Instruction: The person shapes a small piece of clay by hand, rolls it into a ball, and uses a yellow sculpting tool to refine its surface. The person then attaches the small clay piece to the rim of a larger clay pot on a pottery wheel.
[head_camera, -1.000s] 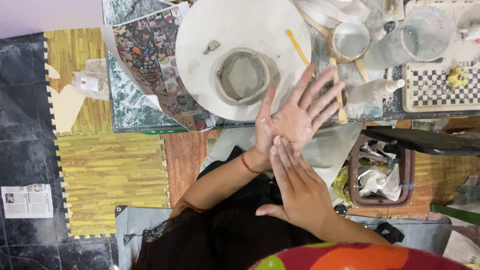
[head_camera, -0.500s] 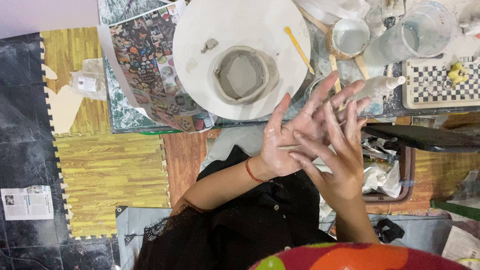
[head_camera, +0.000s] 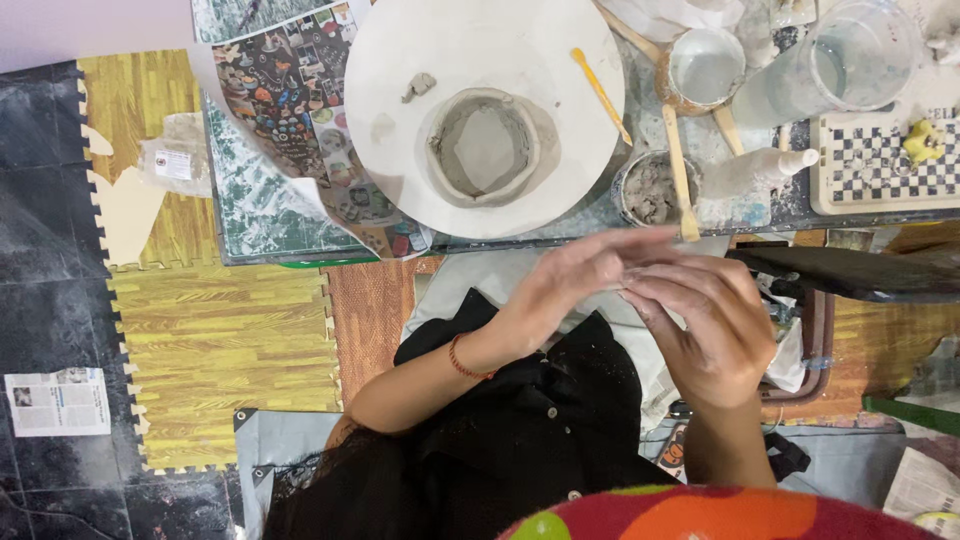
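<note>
My left hand (head_camera: 585, 285), with a red thread at the wrist, and my right hand (head_camera: 715, 335) are pressed together over my lap, just below the table edge. Both are smeared with grey clay. A thin pale strip of clay (head_camera: 648, 278) shows between the fingers. Above them, a rough grey clay pot (head_camera: 485, 145) sits on a round white board (head_camera: 400, 60). A small clay lump (head_camera: 420, 85) and a yellow modelling tool (head_camera: 600, 95) lie on the same board.
Right of the board stand a small bowl of clay (head_camera: 645, 195) with a wooden stick (head_camera: 678, 160), a cup of water (head_camera: 705, 65) and a clear jug (head_camera: 850, 60). A checkered tray (head_camera: 870, 170) lies far right. Yellow foam mats (head_camera: 220, 340) cover the floor at left.
The hands went from flat, fingers spread upward, to lying sideways against each other. They slid across one another in a rubbing motion and sank lower, towards my lap.
</note>
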